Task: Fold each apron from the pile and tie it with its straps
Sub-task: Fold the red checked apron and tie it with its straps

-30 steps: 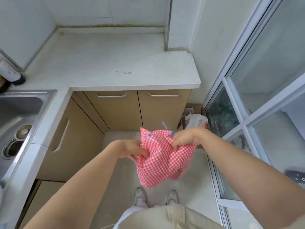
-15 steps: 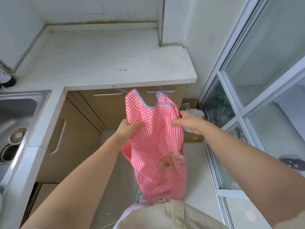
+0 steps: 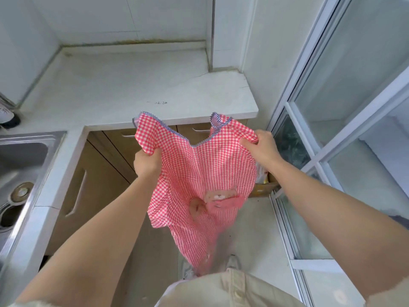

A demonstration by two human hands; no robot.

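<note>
1. Out in front of the tabletop (image 3: 132,85) corner, up in mid-air, is where the apron (image 3: 199,169) is. It's red-and-white gingham, stretched btw both hands and hanging down toward the floor (image 3: 254,229).
2. Left grip (image 3: 147,161): fingers curled tight round a bunched bit of the apron's upper left side, w/ cloth poking out above the fist.
3. Right grip (image 3: 262,147): clamped on the upper right side, fingers curled over the edge of the cloth (fingertips are hidden behind it).
4. Blue-striped trim (image 3: 163,124) runs along the scooped top edge. Both top corners stick up above the hands and overlap the tabletop's front edge in this view. The right corner's trim forms a small loop.
5. Lower down there's a pink pocket (image 3: 221,199) w/ a bear face on it, kinda crumpled. The bottom end of the apron is motion-blurred, so no detail there.
6. Straps: can't really make them out tbh.
7. Surroundings: steel sink (image 3: 22,156) set in the tabletop on the left, tan cabinet doors (image 3: 95,185) underneath, glass sliding door (image 3: 354,85) w/ white frames on the right.
8. Cardboard box (image 3: 263,189) sits on the floor by that door, partly hidden behind the apron's right side.
9. Bottom of the frame shows a beige shirt (image 3: 232,289), and both forearms are bare.
</note>
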